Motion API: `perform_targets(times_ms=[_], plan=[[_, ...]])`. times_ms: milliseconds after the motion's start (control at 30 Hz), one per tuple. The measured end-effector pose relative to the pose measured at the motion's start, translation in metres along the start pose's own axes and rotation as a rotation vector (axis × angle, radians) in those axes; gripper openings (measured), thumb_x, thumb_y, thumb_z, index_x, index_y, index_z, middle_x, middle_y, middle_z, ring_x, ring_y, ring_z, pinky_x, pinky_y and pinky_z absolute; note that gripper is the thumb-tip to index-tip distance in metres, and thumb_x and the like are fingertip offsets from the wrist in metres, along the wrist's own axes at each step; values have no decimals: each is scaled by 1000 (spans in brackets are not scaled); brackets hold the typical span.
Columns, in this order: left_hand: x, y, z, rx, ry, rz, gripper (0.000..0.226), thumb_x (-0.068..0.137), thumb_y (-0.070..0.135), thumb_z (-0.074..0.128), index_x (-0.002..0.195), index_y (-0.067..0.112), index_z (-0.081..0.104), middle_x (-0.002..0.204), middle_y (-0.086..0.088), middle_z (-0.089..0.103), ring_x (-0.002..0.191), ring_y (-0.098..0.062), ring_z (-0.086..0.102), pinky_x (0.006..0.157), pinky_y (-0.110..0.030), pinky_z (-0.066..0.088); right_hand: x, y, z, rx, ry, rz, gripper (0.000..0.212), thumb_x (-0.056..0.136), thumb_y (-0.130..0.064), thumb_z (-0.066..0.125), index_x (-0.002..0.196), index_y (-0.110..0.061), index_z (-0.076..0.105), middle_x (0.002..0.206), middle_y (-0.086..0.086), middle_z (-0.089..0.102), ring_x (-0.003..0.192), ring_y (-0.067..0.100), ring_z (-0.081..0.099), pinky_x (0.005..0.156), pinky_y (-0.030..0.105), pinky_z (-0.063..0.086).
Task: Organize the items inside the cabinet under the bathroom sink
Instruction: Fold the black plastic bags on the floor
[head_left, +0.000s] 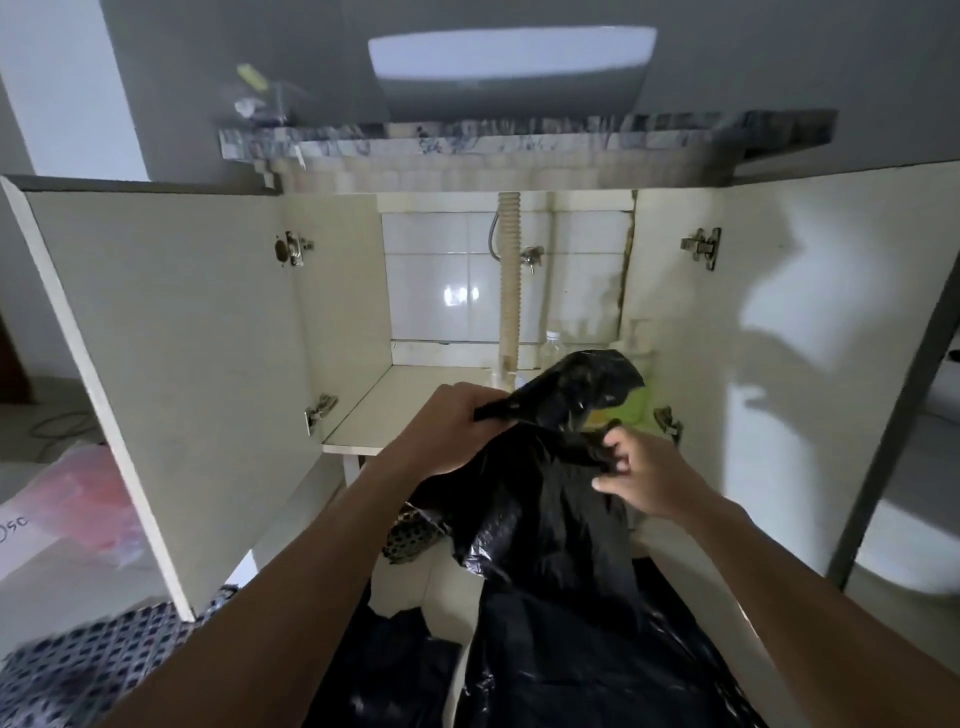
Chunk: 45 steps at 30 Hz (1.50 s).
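A black plastic bag (561, 499) is held up in front of the open cabinet (405, 405) under the bathroom sink (511, 62), gripped at two gathered points so that its top can be worked, probably tied or opened. The left hand (447, 431) is closed around one twisted corner of the bag just in front of the cabinet's floor edge, and the right hand (634, 478) pinches a second bunch of plastic slightly lower and nearer the cabinet's right-hand door (779, 338). The bag is thus stretched between the two hands, its upper fold rising just above them and its body hanging below, toward more black plastic (571, 649) spread beneath the cabinet front.

Inside the cabinet, a ribbed drain hose (510, 280) runs down the tiled back wall. A clear bottle (553, 348) stands just right of the hose, and something green (636, 405) sits in the right rear corner, largely hidden behind the bag; what it is cannot be made out. The left half of the cabinet floor shows bare board. Both doors are swung wide, which leaves the interior reachable once the bag is dealt with.
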<state>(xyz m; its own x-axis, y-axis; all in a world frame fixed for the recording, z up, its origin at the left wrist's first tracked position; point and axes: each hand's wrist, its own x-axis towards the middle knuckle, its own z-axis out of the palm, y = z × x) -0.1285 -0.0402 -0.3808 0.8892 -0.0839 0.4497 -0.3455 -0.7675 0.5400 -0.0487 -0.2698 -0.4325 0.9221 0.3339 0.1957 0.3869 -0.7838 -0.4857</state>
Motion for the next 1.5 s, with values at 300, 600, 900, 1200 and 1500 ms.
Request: perform_targets(times_ms=[300, 600, 900, 1200, 1500], plan=[[-13, -8, -16, -317, -61, 28, 35, 81, 8, 67, 98, 38, 72, 80, -12, 67, 73, -16, 58, 73, -26, 45, 12, 11, 21, -92, -301, -33, 75, 77, -11, 65, 141, -38, 36, 128, 3, 58, 108, 22, 61, 95, 35, 50], [-19, -50, -17, 160, 326, -436, 73, 81, 28, 71, 141, 18, 32, 124, -8, 56, 110, -28, 54, 84, -36, 42, 10, -27, 3, -203, 20, -191, 11, 77, -14, 67, 78, -3, 66, 71, 11, 63, 75, 30, 65, 57, 28, 39], [-21, 28, -1, 322, 343, 181, 86, 77, 33, 75, 146, 18, 25, 151, -9, 31, 131, -18, 31, 113, -40, 25, 0, -54, 1, -302, 342, -400, 8, 79, -15, 64, 74, -9, 65, 69, 8, 65, 67, 28, 61, 61, 26, 32], [-24, -21, 19, 681, -141, -144, 30, 88, 10, 51, 112, 22, 64, 110, -3, 66, 106, -25, 60, 77, -31, 44, -14, -41, -9, -335, 60, -419, 27, 73, -22, 67, 60, -16, 44, 59, 0, 50, 62, 21, 50, 69, 28, 29], [-12, -52, 49, 912, -429, -250, 38, 84, 16, 59, 122, 12, 56, 112, -9, 63, 98, -27, 63, 68, -32, 47, -2, 4, -14, -639, -159, 40, 26, 85, -16, 61, 65, -10, 45, 66, 0, 47, 71, 21, 56, 85, 38, 44]])
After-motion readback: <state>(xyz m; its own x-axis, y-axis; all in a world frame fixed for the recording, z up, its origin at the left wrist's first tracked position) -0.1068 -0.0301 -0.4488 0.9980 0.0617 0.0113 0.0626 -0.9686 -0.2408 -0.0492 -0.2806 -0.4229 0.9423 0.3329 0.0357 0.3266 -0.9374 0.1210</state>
